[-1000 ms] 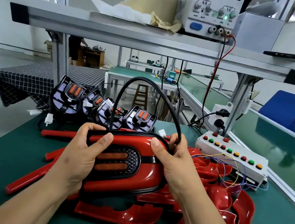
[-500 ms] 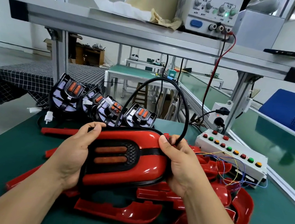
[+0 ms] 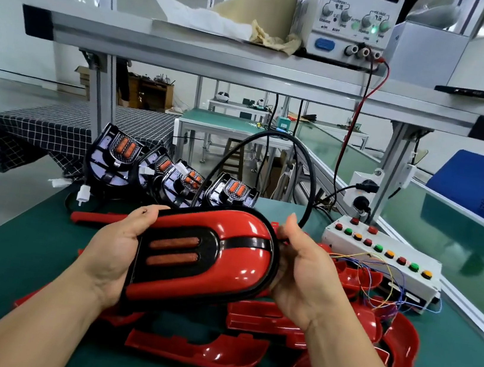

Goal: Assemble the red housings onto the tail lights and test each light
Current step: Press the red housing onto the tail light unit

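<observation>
Tail light (image 3: 202, 255) held: one; bare units (image 3: 233, 190): four.

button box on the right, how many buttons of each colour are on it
red buttons: 5
green buttons: 3
orange buttons: 3
total: 11

Left hand (image 3: 113, 247) and right hand (image 3: 304, 274) grip, palms facing inward.
</observation>
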### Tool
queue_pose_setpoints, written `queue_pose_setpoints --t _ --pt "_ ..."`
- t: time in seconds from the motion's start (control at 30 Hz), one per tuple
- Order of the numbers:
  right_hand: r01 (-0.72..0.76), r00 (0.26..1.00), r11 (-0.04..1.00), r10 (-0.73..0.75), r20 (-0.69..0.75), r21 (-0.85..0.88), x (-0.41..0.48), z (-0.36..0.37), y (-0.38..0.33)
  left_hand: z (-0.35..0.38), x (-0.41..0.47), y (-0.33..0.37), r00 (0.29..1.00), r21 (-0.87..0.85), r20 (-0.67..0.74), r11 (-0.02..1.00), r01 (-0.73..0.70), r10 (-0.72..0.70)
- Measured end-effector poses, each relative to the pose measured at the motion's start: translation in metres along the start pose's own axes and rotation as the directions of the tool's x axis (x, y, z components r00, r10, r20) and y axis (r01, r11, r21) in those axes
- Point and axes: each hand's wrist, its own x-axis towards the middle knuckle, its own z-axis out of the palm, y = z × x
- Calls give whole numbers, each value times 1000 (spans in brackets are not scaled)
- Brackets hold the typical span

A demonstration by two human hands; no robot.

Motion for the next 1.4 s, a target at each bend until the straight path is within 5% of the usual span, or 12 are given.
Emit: queue_pose_setpoints --t 0.43,1.2,1.4 --pt "89 996 989 -85 -41 120 3 -2 7 -1 6 -1 993 -14 114 1000 18 -17" --pt "38 999 994 -39 14 103 -2 -1 2 1 -3 2 983 1 141 993 -119 118" --pt "14 1000 1000 -15 22 12 -8 5 -5 2 2 -5 995 13 83 999 -48 47"
